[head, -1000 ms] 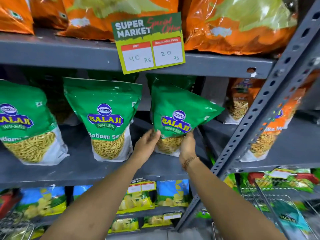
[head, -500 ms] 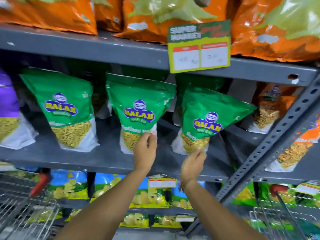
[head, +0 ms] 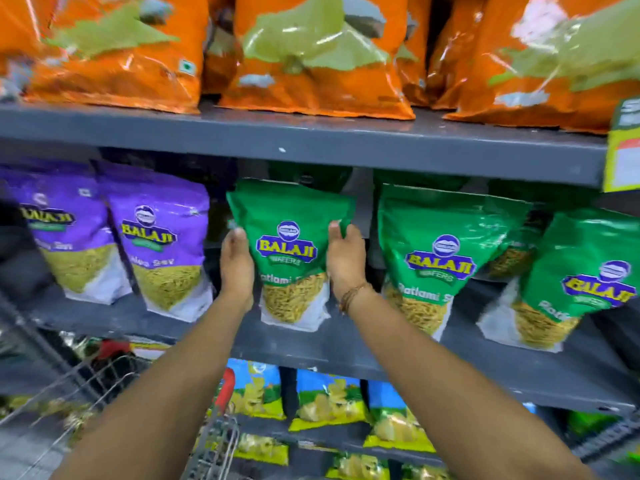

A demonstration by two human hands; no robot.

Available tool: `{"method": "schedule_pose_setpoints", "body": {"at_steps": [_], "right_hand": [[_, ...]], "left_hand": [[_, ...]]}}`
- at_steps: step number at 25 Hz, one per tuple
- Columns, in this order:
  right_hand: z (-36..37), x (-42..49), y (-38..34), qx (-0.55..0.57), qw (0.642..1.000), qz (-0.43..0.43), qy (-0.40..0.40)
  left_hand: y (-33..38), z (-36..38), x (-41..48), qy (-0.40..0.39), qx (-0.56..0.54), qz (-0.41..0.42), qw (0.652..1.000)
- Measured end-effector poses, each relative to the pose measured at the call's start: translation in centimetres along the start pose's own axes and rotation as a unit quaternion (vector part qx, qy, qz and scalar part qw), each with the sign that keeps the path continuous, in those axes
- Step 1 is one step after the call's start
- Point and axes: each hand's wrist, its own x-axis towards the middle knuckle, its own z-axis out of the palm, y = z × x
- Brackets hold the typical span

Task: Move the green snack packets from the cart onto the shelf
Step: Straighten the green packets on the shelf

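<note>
A green Balaji snack packet point(head: 289, 237) stands upright on the grey middle shelf point(head: 346, 344). My left hand point(head: 237, 265) presses its left edge and my right hand point(head: 346, 261) grips its right edge, so both hands hold it between them. Two more green packets stand to its right, one point(head: 436, 258) close by and another point(head: 585, 278) at the far right, tilted. Part of the wire cart point(head: 104, 382) shows at the lower left, with a red handle.
Purple packets point(head: 159, 244) stand left of the held packet with a narrow gap between. Orange bags point(head: 311, 64) fill the shelf above. Blue and yellow packets point(head: 329, 400) sit on the shelf below. A price tag point(head: 623, 143) hangs at the right edge.
The view has swung left. Both hands have left the right and middle green packets and now clasp the leftmost green packet by its sides, higher up.
</note>
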Motion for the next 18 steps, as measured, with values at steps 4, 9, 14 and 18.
{"method": "schedule_pose_setpoints", "body": {"at_steps": [4,9,14,18], "right_hand": [[0.8,0.6,0.6,0.119,0.991,-0.015,0.054],[1.1,-3.4,7.4,0.062,0.989,0.068,-0.113],[2.2,-4.8,7.5,0.059,0.991,0.050,-0.107],[-0.4,-6.8,8.1,0.035,0.995,0.005,0.099]], "left_hand": [[-0.2,0.0,3.0,-0.028,0.058,0.042,0.997],[-4.8,-3.3,0.8,-0.262,0.024,-0.045,0.964],[-5.2,-3.6,-0.2,-0.239,0.092,-0.069,0.964],[-5.5,-3.9,-4.2,-0.019,0.226,0.143,0.963]]}}
